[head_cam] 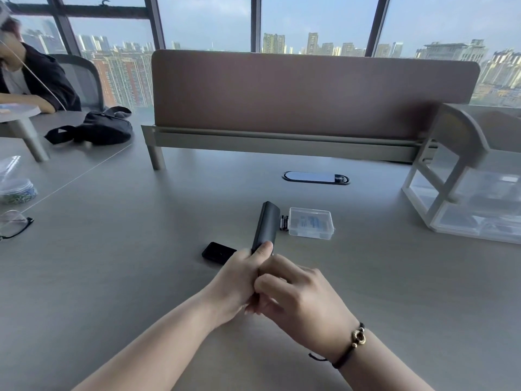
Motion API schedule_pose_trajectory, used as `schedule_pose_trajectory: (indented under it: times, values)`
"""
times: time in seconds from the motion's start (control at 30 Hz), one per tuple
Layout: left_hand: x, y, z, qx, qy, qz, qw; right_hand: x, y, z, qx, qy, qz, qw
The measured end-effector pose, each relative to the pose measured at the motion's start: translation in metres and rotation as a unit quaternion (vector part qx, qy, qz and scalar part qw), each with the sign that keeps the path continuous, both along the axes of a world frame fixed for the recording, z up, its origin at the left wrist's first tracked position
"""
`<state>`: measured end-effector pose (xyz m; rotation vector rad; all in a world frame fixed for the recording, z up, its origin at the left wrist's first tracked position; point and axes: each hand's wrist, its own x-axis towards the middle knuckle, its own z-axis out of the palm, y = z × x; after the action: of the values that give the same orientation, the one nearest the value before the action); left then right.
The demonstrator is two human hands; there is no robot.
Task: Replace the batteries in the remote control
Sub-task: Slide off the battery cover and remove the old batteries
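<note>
A dark grey remote control [267, 225] points away from me above the desk. My left hand [239, 280] grips its near end, thumb lying on its top face. My right hand [298, 297] closes around the same near end from the right; that end is hidden by the fingers. A small black cover [218, 252] lies flat on the desk just left of my hands. Two dark batteries [284, 223] lie side by side right of the remote, against a clear plastic battery box [311, 222] with a blue label inside.
A brown partition [310, 91] stands across the desk's far side, with a cable port [315, 177] before it. A clear storage rack [465, 193] sits at right. Glasses [14, 224], a jar [17, 190] and a black bag [98, 128] are at left, where another person sits.
</note>
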<state>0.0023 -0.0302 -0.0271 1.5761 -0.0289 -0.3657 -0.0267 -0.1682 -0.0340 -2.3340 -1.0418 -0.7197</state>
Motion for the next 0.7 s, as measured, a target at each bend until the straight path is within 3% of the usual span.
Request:
schedule_pose_trajectory:
  times: [0.43, 0.7]
  values:
    - [-0.001, 0.001, 0.002, -0.102, 0.031, -0.001, 0.994, 0.007, -0.01, -0.001, 0.178, 0.132, -0.027, 0.975]
    - [0.004, 0.005, 0.0, -0.078, 0.012, 0.004, 0.997, 0.011, -0.015, 0.001, 0.299, 0.272, -0.05, 0.913]
